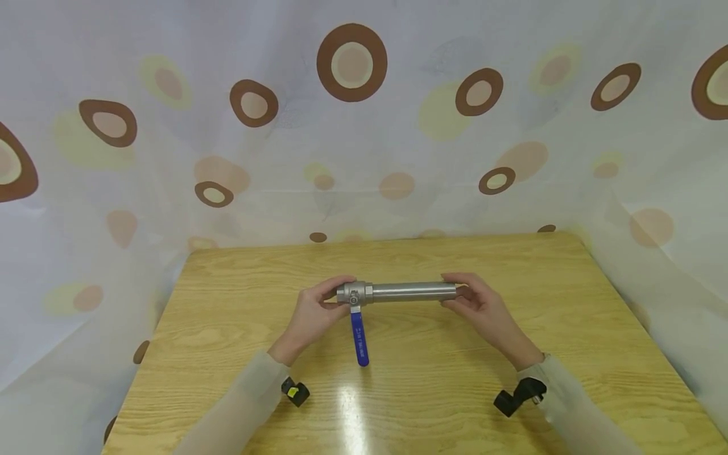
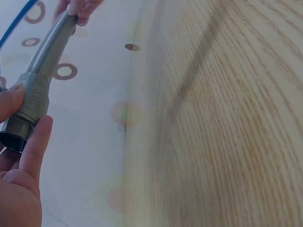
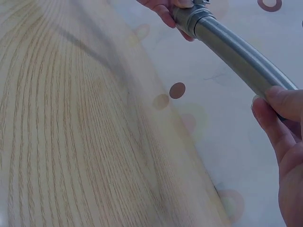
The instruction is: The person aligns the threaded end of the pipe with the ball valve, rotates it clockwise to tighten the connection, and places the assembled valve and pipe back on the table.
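A metal ball valve (image 1: 354, 292) with a blue lever handle (image 1: 360, 338) is joined end to end with a smooth steel pipe (image 1: 414, 291). My left hand (image 1: 313, 316) grips the valve body at its free end, thumb and fingers on opposite sides. In the left wrist view the valve's open threaded end (image 2: 14, 140) shows between the fingers. My right hand (image 1: 483, 309) pinches the pipe's far end between thumb and fingers. Valve and pipe are held level above the table, the lever pointing toward me. How deep the pipe sits in the valve is hidden.
The wood-grain table (image 1: 421, 392) spreads beneath both hands. Behind it and along both sides hangs a pale curtain (image 1: 352, 151) printed with brown and yellow rings. A black camera mount is worn on the left wrist (image 1: 294, 392) and another on the right wrist (image 1: 520, 395).
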Demonstrator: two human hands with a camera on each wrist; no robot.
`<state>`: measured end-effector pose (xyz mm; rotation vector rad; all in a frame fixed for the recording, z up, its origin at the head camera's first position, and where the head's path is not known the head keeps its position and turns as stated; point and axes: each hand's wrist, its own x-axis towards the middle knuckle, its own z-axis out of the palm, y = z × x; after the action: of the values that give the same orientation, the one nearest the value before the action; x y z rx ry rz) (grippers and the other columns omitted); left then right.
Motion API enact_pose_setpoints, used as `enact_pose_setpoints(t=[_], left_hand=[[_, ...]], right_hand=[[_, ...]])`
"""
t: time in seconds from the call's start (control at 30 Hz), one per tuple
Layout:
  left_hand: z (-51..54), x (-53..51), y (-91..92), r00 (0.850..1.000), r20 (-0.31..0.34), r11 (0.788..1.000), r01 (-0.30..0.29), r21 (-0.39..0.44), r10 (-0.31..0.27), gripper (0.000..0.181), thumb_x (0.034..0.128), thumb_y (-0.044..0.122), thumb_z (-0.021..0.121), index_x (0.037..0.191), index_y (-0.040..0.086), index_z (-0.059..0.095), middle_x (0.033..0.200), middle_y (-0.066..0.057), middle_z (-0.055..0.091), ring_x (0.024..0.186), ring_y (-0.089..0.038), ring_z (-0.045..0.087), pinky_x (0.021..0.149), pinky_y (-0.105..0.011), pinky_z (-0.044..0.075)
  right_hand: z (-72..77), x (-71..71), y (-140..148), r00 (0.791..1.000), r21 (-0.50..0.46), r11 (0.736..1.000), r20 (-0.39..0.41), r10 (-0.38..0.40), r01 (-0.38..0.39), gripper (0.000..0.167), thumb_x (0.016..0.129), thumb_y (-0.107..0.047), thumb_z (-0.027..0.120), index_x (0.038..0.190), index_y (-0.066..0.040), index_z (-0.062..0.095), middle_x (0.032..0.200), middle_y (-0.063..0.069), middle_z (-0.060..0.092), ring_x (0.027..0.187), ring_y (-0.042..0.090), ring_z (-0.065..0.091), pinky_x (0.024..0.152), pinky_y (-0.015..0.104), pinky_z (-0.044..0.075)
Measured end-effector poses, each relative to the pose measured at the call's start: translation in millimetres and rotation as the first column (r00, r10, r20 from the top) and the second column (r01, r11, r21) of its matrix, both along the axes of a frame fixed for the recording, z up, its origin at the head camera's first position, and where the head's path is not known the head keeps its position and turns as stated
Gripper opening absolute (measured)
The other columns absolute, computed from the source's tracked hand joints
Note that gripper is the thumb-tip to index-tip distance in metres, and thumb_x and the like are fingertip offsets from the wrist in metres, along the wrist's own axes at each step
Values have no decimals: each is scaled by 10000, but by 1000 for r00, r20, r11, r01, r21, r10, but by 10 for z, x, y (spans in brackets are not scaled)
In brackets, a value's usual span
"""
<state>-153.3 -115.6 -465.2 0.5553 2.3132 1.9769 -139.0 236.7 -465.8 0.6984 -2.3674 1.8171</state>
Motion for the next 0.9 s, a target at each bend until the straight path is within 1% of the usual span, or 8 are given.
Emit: enact_pose_setpoints(t=[0.13, 0.23, 0.4, 0.47, 0.6, 0.7, 0.8, 0.9], left_hand=[[7, 6, -1, 1000, -1, 1000, 4, 1, -4, 473, 880, -105, 716, 1337, 7, 668, 1384, -209, 644, 1279, -411, 609, 916, -317, 633], [21, 12, 3, 1000, 0, 1000, 6, 2, -6, 480, 878, -102, 720, 1341, 12, 666, 1389, -210, 639, 1280, -412, 608, 913, -319, 635], [8, 14, 7, 1000, 8, 1000, -7, 9, 7, 481, 875, -106, 718, 1338, 11, 666, 1388, -210, 639, 1280, -414, 612, 915, -316, 632], [-5, 8, 7, 1000, 11, 1000, -8, 14, 8, 479, 874, -107, 719, 1336, 9, 666, 1385, -210, 642, 1278, -413, 614, 918, -316, 631], [-21, 3, 8, 1000, 11, 1000, 3, 14, -4, 480, 874, -99, 723, 1338, 11, 666, 1387, -206, 643, 1283, -410, 608, 919, -318, 631], [-19, 4, 7, 1000, 9, 1000, 13, 11, -13, 478, 880, -90, 724, 1344, 5, 661, 1390, -205, 641, 1283, -409, 607, 915, -319, 633], [-13, 4, 7, 1000, 13, 1000, 18, 11, -19, 476, 884, -85, 727, 1347, 4, 659, 1391, -204, 640, 1281, -409, 608, 910, -320, 635], [-10, 3, 10, 1000, 13, 1000, 19, 13, -19, 481, 884, -86, 728, 1350, 6, 657, 1392, -206, 638, 1279, -411, 609, 912, -323, 636]], right_hand=[[-12, -1, 18, 999, 3, 999, -2, -44, 44, 399, 967, 99, 648, 1359, 70, 574, 1127, -70, 688, 941, 87, 718, 814, 223, 640], [-4, 9, 30, 998, 7, 998, 15, -61, 61, 388, 987, 55, 647, 1371, 39, 593, 1058, -35, 722, 892, 120, 727, 807, 244, 645], [-10, 19, 22, 1000, -33, 999, 13, -1, 2, 464, 971, 107, 637, 1423, 60, 538, 1251, 0, 614, 981, 75, 701, 854, 270, 645], [-18, 15, 22, 1000, -44, 999, 6, 17, -17, 463, 963, 132, 629, 1412, 89, 522, 1269, 11, 587, 988, 86, 699, 851, 279, 647], [-21, 16, 53, 1000, -1, 1000, 10, -20, 20, 389, 983, 88, 632, 1366, 84, 565, 1098, 141, 684, 897, 114, 715, 814, 266, 648], [-11, 16, 81, 999, 46, 998, 19, -50, 49, 355, 1001, 37, 636, 1354, 52, 601, 996, 192, 727, 856, 95, 719, 800, 229, 639], [-3, 12, 99, 998, 67, 996, 29, -55, 53, 368, 993, 29, 654, 1359, 32, 615, 1006, 130, 739, 877, 54, 712, 799, 196, 627], [-9, 9, 101, 999, 65, 997, 39, -34, 32, 418, 971, 46, 675, 1382, 19, 599, 1104, 52, 700, 950, 40, 703, 816, 179, 618]])
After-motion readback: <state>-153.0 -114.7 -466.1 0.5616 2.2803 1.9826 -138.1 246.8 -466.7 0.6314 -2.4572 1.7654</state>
